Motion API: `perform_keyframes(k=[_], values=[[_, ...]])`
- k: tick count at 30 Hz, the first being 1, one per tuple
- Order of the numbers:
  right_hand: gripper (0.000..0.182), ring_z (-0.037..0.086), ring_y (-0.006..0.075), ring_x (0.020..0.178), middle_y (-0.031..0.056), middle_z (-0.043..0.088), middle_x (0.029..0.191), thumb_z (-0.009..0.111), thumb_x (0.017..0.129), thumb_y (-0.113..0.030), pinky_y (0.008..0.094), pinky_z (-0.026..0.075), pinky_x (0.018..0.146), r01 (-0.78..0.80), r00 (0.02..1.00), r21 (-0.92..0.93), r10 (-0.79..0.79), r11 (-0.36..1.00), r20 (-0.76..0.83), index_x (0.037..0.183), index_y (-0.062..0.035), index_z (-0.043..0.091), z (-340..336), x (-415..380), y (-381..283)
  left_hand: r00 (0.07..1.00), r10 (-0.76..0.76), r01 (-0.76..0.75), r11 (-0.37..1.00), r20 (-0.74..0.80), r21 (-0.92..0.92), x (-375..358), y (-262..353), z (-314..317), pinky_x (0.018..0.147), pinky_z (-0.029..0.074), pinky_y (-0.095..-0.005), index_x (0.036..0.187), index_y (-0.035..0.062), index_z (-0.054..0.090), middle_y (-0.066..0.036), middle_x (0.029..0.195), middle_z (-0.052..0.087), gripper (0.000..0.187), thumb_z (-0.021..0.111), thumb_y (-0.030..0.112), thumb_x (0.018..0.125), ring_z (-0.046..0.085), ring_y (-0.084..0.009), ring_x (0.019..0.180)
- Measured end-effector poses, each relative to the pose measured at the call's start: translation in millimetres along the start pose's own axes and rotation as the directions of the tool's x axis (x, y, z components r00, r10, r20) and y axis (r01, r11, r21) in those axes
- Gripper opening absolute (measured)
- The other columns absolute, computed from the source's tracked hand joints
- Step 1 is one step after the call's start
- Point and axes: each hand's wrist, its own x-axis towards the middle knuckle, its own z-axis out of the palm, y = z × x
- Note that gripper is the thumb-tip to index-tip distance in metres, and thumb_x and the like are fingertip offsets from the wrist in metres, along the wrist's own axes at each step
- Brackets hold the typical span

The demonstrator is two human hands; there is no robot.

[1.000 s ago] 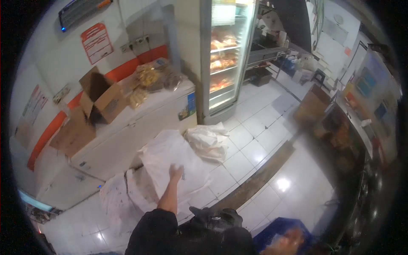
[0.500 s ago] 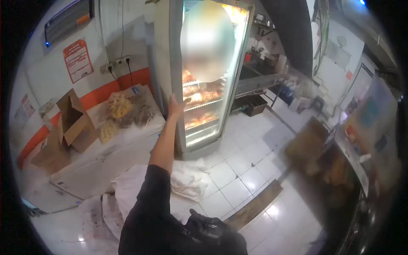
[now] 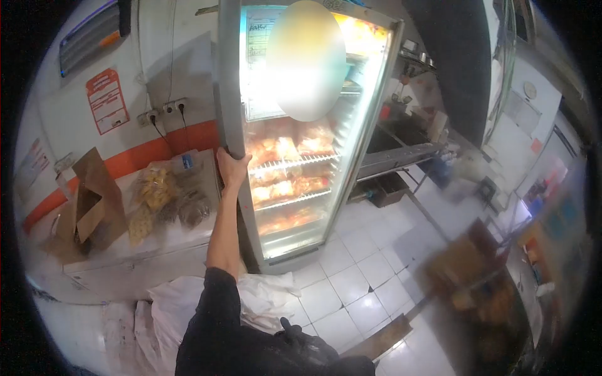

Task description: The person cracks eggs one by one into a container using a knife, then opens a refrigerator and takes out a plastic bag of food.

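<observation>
My left hand (image 3: 233,168) reaches forward on an outstretched arm. It grips the left edge of a tall display fridge's door (image 3: 233,106), with the thumb on the front side; some fingers are hidden at the edge. Behind the lit glass, several packs of reddish-orange food (image 3: 291,147) lie on wire shelves. A written sheet (image 3: 257,69) hangs at the upper left of the glass, and a blurred oval covers part of it. My right hand is not in view. Low in front of my body is a shiny black item (image 3: 304,348) whose kind I cannot make out.
Left of the fridge, a white chest-like surface (image 3: 157,241) bears an open cardboard box (image 3: 97,207) and bags of yellowish food (image 3: 153,191). White sacks (image 3: 263,297) lie on the tiled floor (image 3: 351,282). A metal counter (image 3: 398,160) stands behind the fridge at right.
The fridge appears larger and nearer. My left hand is now at the door's left edge, lower and further left in view, with its grip on the edge plainer.
</observation>
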Motion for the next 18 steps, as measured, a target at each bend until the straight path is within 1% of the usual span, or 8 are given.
perform_keyframes(k=[4,6,7,9,11,15,16,18], values=[[0.040,0.064,0.0180,0.066,0.0118,0.068,0.089,0.074,0.082,-0.015,0.0334,0.050,0.053,-0.014,1.000,-0.004,0.014,1.000,-0.004,0.115,0.0010,0.057,8,37,0,0.999,-0.040,0.036,0.993,-0.031,-0.115,-74,65,-33,0.095,0.045,-0.0427,0.122,-0.0013,0.046,-0.019,0.113,0.052,0.069,0.086,0.018,0.069,0.054,-0.0339,0.107],[0.041,0.063,0.0178,0.065,0.0116,0.068,0.089,0.074,0.082,-0.015,0.0332,0.050,0.052,-0.022,1.000,-0.003,0.022,1.000,-0.011,0.116,0.0010,0.057,13,53,5,0.993,0.086,-0.085,0.996,-0.083,0.011,-129,99,-51,0.087,0.045,-0.0402,0.114,0.0029,0.043,-0.012,0.107,0.049,0.069,0.090,0.020,0.066,0.053,-0.0264,0.098],[0.041,0.063,0.0176,0.065,0.0116,0.068,0.089,0.074,0.082,-0.015,0.0331,0.049,0.051,-0.015,1.000,-0.002,0.015,1.000,-0.021,0.116,0.0010,0.057,13,61,11,0.998,0.062,-0.061,0.994,0.004,-0.089,-156,103,-56,0.085,0.044,-0.0389,0.121,0.0090,0.039,-0.008,0.109,0.046,0.083,0.093,0.035,0.064,0.049,-0.0226,0.099],[0.042,0.063,0.0174,0.064,0.0114,0.067,0.088,0.074,0.082,-0.014,0.0329,0.049,0.051,0.018,0.999,0.018,-0.017,1.000,-0.027,0.117,0.0010,0.056,15,82,21,0.939,0.341,-0.343,0.938,-0.037,-0.042,-199,112,-54,0.080,0.044,-0.0368,0.116,0.0071,0.041,-0.007,0.104,0.045,0.082,0.094,0.040,0.063,0.049,-0.0222,0.096],[0.042,0.063,0.0171,0.064,0.0112,0.067,0.088,0.074,0.082,-0.014,0.0327,0.049,0.050,0.111,0.994,0.061,-0.112,0.992,0.010,0.117,0.0010,0.056,27,113,13,0.856,0.514,-0.517,0.851,-0.057,-0.093,-233,126,-44,0.081,0.045,-0.0384,0.115,0.0026,0.044,-0.011,0.108,0.045,0.088,0.095,0.050,0.060,0.050,-0.0271,0.099],[0.051,0.051,0.0189,0.047,0.0123,0.060,0.090,0.064,0.092,-0.019,0.0290,0.040,0.037,0.253,0.962,0.068,-0.258,0.965,0.090,0.133,0.0000,0.041,54,146,-83,0.845,0.511,-0.415,0.811,0.155,-0.413,-295,186,-4,0.107,0.030,-0.0551,0.130,0.0004,0.042,-0.015,0.129,0.043,0.095,0.095,0.037,0.061,0.044,-0.0325,0.124],[0.043,0.056,0.0135,0.063,0.0118,0.062,0.092,0.065,0.089,-0.007,0.0286,0.049,0.055,0.197,0.971,0.117,-0.210,0.973,0.116,0.127,-0.0004,0.046,54,138,-109,0.847,0.511,-0.385,0.781,0.149,-0.492,-315,191,14,0.113,0.023,-0.0583,0.135,0.0003,0.040,-0.015,0.135,0.043,0.097,0.094,0.035,0.061,0.042,-0.0334,0.133],[0.062,0.061,0.0219,0.103,0.0159,0.055,0.121,0.072,0.085,-0.014,0.0296,0.055,0.081,0.545,0.789,0.306,-0.601,0.781,0.130,0.140,-0.0070,0.043,50,243,-1,0.828,0.528,-0.317,0.720,0.191,-0.618,-347,201,48,0.120,0.015,-0.0616,0.140,0.0002,0.038,-0.015,0.145,0.041,0.097,0.091,0.030,0.065,0.036,-0.0357,0.144]])
